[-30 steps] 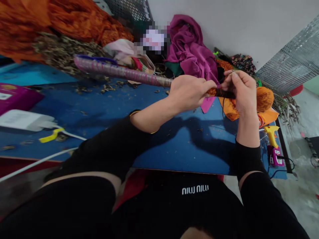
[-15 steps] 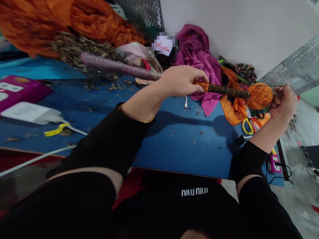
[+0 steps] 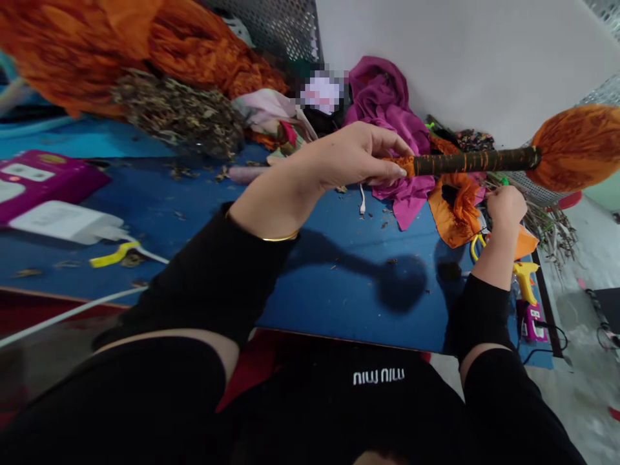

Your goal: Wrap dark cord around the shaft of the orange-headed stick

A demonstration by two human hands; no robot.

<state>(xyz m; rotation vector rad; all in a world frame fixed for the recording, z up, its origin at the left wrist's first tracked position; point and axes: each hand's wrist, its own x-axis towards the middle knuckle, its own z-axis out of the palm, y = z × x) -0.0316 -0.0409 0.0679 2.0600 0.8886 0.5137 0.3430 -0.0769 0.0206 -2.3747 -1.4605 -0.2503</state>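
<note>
My left hand (image 3: 356, 155) pinches the orange neck of a dark-wrapped handle (image 3: 477, 161), held roughly level above the blue table. At the handle's right end is a large orange cloth-covered bulb (image 3: 576, 148). Behind my left forearm, part of a purple-grey wrapped rod (image 3: 247, 174) shows. My right hand (image 3: 506, 205) is closed below the handle, beside a crumpled orange cloth (image 3: 453, 223). What its fingers hold, if anything, is too hidden to make out.
A magenta cloth (image 3: 387, 106) and a lit, blurred screen (image 3: 322, 92) lie at the back. Dried plant matter (image 3: 179, 116) and orange fabric (image 3: 194, 39) fill the back left. A yellow glue gun (image 3: 526, 279) and yellow-handled scissors (image 3: 477, 247) are at right.
The orange bulb has swung right and up, nearer the camera. My right hand has left the bulb and moved down and left to the orange cloth. The purple-grey rod now shows less.
</note>
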